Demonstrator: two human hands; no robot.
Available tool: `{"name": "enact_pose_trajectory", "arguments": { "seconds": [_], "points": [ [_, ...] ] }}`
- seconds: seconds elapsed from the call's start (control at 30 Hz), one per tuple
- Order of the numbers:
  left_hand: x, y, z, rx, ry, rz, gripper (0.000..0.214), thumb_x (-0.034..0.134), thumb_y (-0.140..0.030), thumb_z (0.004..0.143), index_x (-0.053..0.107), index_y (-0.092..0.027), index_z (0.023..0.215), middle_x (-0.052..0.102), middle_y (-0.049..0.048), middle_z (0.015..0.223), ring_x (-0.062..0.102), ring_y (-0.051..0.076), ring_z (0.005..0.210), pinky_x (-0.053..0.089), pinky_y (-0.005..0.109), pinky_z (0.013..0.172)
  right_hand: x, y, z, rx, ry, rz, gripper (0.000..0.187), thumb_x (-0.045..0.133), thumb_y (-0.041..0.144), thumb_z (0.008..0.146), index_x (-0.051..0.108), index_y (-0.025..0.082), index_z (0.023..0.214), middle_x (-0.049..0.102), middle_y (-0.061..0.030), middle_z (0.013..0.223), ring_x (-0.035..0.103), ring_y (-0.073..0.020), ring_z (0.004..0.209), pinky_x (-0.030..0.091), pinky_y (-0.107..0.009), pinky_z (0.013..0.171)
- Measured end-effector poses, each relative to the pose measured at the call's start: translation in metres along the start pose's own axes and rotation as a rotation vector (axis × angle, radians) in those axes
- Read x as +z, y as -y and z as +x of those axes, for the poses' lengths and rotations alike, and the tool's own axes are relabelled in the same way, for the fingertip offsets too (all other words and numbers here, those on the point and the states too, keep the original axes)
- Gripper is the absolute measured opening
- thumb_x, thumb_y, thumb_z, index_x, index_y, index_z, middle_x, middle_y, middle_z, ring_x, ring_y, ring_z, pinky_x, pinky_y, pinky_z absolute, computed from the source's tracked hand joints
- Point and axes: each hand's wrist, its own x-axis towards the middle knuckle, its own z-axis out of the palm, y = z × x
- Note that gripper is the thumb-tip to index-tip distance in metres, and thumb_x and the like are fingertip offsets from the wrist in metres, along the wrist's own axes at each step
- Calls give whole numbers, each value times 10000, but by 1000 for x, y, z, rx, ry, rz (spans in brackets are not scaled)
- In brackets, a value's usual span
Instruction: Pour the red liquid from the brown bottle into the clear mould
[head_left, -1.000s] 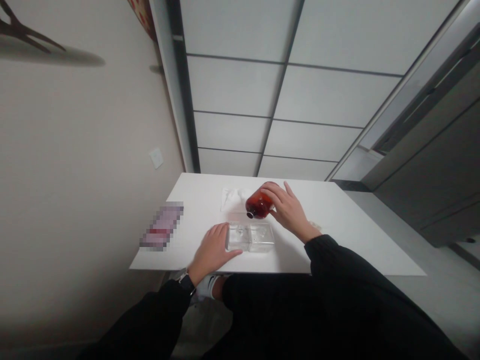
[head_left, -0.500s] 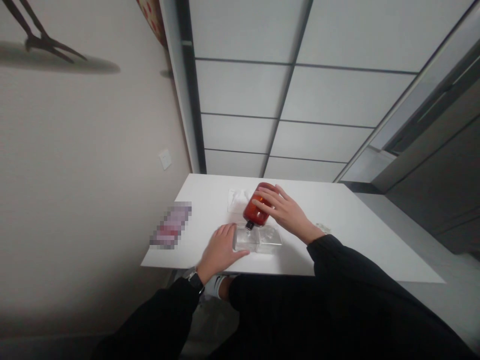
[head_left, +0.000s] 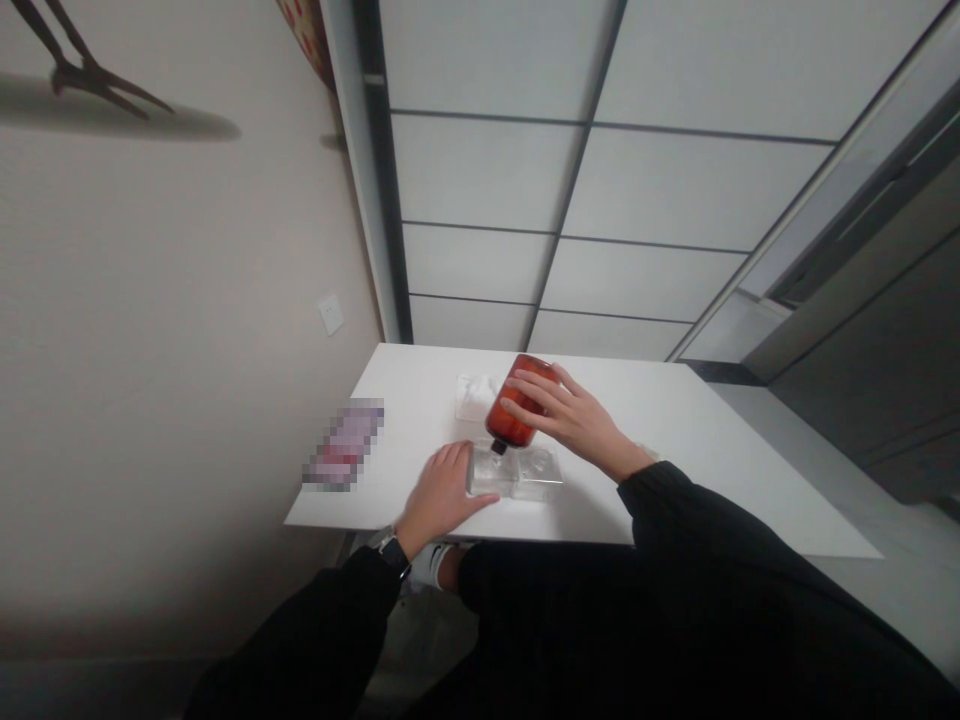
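Along the near edge: two black sleeves (head_left: pixel 720 540) reach in over the white rectangular bench (head_left: pixel 735 470); a dark watch (head_left: pixel 393 552) sits on the left wrist, beside the bench's front line.
Left hand: bare left hand (head_left: pixel 441 492), its grip moderately wide, thumb along the near side and fingers by the far left corner of the box, bracing its left end.
Box: clear, colourless, hard-sided box (head_left: pixel 537 491) with two square sections side by side, flat on the bench close to the near edge; its walls catch pale glints.
Bottle: translucent amber-red round bottle (head_left: pixel 499 420) with rounded shoulders and a short dark neck, held aloft, tipped neck-down toward the left section; whether neck and rim touch, or any liquid runs, I cannot tell.
Right hand: bare right hand (head_left: pixel 574 415), grip closed round the bottle's right side, fingers spread across its body.
Room to the right: broad white surface from the right forearm to the slanting right edge; a small pale item (head_left: pixel 649 452) shows partly behind the wrist.
Left edge: blurred mauve flat item (head_left: pixel 343 446) at the border, well apart from the left hand.
Beyond the bottle: crinkled transparent packet (head_left: pixel 471 398), near the far edge.
Far edge: white panelled doors (head_left: pixel 480 180) rise behind.
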Motion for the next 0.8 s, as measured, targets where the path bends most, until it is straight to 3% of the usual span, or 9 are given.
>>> {"name": "enact_pose_trajectory", "arguments": {
  "seconds": [0.23,0.63,0.8],
  "points": [
    [-5,-4,1,-1,8,-27,628,855,-423,831,561,-185,1332,664,165,1348,614,365,1291,470,527,1132,-13,4,5,-61,3,-70,609,559,-52,970,478,261,1486,608,-102,1552,551,-235,1464,493,-492,1205],
    [-4,-3,3,13,10,-40,626,872,-419,810,562,-213,1314,679,140,1314,634,354,1254,485,509,1118,-29,6,14,-167,9,-85,681,629,-47,924,446,223,1522,595,-102,1563,511,-209,1482,403,-449,1257],
    [-5,-3,3,14,3,-34,617,874,-411,808,564,-204,1299,680,149,1301,639,358,1232,492,513,1103,-36,5,18,-224,46,-153,655,588,-52,933,447,230,1507,580,-82,1580,517,-195,1473,471,-440,1205]
  ]
}}
